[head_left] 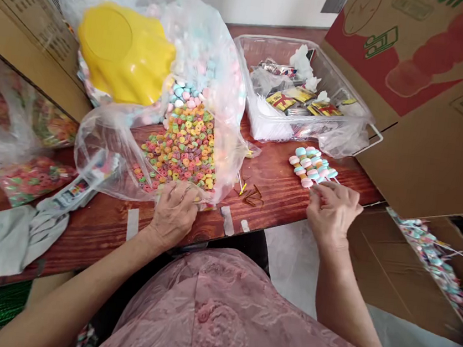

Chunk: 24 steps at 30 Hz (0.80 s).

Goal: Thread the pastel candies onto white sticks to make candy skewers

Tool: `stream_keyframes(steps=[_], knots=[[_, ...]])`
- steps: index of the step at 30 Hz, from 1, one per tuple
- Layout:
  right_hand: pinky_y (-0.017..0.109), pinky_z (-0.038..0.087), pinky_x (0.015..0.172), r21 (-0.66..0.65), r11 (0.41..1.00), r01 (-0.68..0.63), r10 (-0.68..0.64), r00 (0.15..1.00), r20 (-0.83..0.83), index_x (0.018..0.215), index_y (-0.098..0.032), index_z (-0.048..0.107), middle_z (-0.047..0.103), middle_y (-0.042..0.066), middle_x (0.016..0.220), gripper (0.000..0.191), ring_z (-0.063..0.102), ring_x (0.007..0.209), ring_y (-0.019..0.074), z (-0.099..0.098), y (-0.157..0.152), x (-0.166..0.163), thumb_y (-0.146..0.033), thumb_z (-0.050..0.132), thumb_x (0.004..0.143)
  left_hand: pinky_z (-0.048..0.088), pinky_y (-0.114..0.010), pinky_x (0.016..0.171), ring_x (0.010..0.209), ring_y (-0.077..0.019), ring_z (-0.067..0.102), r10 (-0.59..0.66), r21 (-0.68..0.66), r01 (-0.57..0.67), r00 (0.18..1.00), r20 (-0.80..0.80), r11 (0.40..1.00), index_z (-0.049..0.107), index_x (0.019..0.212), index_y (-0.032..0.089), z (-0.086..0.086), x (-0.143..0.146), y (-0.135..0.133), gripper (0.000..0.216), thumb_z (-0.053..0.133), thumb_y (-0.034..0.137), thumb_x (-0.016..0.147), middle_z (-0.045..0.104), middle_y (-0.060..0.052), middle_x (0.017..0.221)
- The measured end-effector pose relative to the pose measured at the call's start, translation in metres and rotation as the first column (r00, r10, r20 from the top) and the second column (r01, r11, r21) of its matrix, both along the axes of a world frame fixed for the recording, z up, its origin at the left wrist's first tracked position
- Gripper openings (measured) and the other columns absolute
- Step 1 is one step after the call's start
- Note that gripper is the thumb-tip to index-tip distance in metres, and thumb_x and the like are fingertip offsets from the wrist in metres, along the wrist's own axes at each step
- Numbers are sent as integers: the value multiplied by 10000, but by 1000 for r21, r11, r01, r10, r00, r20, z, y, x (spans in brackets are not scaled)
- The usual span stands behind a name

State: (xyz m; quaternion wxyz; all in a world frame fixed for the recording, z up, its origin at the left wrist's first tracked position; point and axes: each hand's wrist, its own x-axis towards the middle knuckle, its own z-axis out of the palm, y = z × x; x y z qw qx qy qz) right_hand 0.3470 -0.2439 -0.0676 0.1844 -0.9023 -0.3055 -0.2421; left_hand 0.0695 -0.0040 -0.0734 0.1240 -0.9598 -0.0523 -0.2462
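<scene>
My left hand [175, 211] rests knuckles-up at the mouth of a clear plastic bag [217, 155], its fingers curled into a heap of small colourful ring candies [184, 146]. My right hand [331, 210] lies on the wooden table [279, 195], fingers pinched around the stick ends of several skewers threaded with pink, blue and white candies [311, 167], which lie fanned out on the table.
A yellow plastic container [124, 52] lies on the bag. A clear plastic bin [307, 93] holds wrappers behind the skewers. Cardboard boxes [432, 96] stand on the right and left. Grey gloves [10, 237], candy bags [26, 178] and rubber bands [253, 196] lie around.
</scene>
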Motion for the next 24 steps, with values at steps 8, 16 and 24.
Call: stream_keyframes(steps=[8, 16, 24], knots=[[374, 191, 640, -278, 930, 241, -287, 948, -138, 930, -198, 773, 708, 138, 820, 279, 540, 777, 244, -28, -5, 31, -400, 608, 832, 360, -375, 736, 872, -226, 533, 173, -236, -183, 983, -62, 954, 673, 804, 194, -13, -20, -32, 201, 530, 199, 946, 639, -85, 849], [358, 279, 638, -251, 951, 183, -233, 955, -186, 934, -117, 747, 673, 164, 810, 294, 541, 739, 235, -26, 3, 23, -293, 525, 858, 432, -361, 770, 961, -240, 537, 197, -377, -235, 971, -137, 896, 703, 935, 189, -7, -18, -33, 178, 533, 140, 918, 645, -101, 1016], [323, 387, 644, -23, 992, 120, -122, 981, -150, 955, -153, 695, 697, 119, 821, 312, 596, 706, 236, -28, -8, 4, -333, 451, 880, 425, -355, 773, 893, -227, 489, 117, -370, -81, 990, 76, 926, 652, 685, 173, -10, -15, -34, 223, 578, 152, 895, 620, -84, 864]])
